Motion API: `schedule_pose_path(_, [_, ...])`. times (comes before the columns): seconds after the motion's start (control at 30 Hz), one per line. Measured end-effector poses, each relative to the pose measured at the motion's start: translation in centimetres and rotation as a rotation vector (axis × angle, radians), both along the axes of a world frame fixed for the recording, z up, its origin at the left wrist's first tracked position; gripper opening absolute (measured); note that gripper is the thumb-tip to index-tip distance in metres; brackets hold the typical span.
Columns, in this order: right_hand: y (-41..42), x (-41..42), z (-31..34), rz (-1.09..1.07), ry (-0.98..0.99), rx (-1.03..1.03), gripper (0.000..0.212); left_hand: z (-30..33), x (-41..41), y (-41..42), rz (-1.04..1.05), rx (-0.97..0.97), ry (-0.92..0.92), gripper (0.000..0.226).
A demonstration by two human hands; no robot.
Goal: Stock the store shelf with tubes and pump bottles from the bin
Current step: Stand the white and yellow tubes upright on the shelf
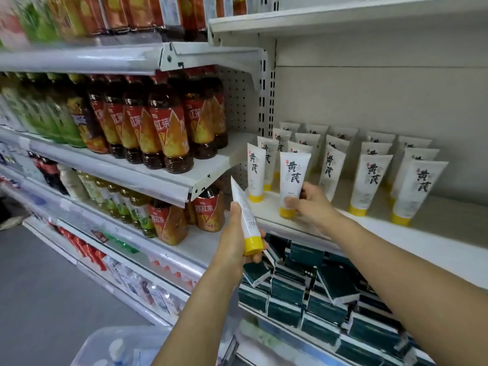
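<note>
The white metal store shelf [433, 233] spans three o'clock, carrying rows of white plastic tubes with yellow caps [369, 180], all standing cap-down. At six o'clock the clear plastic bin [116, 347] shows only its rim and blurred contents. The right hand [311, 204], near centre, has fingers and thumb curled round the lower body of a front-row white tube [291, 178], its yellow cap resting on the shelf. The left hand [237, 241], toward seven o'clock of it, is clamped on a second white tube [245, 220] held in the air, cap-down and tilted. These tubes look light, soft-walled and smooth; gripping low near the stiff cap probably steadies them best, since they could topple.
</note>
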State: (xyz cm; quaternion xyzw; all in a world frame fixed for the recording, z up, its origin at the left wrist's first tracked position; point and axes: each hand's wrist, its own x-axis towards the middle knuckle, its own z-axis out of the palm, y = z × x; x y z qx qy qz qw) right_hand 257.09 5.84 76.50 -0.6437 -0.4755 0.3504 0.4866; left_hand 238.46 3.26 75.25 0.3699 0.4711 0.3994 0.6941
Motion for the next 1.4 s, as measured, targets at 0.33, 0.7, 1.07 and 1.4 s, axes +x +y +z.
schedule_pose_path(0.33, [1.1, 0.5, -0.5, 0.042, -0.07, 0.001, 0.039, -0.4, 1.2, 0.4, 0.04, 0.019, -0.033, 0.061])
schedule_pose_path(0.7, [0.1, 0.9, -0.9, -0.109, -0.111, 0.009, 0.043, -0.9, 2.0, 0.0, 0.04, 0.026, 0.037, 0.055])
schedule_pose_path(1.07, [-5.3, 0.1, -0.7, -0.017, 0.047, 0.053, 0.015, -1.4, 3.3, -2.2, 0.03, 0.107, 0.099, 0.037])
schedule_pose_path(1.4, [-8.4, 1.1, 0.2, 0.269, -0.019, -0.083, 0.024, -1.1, 5.5, -4.6, -0.105, 0.229, 0.104, 0.034])
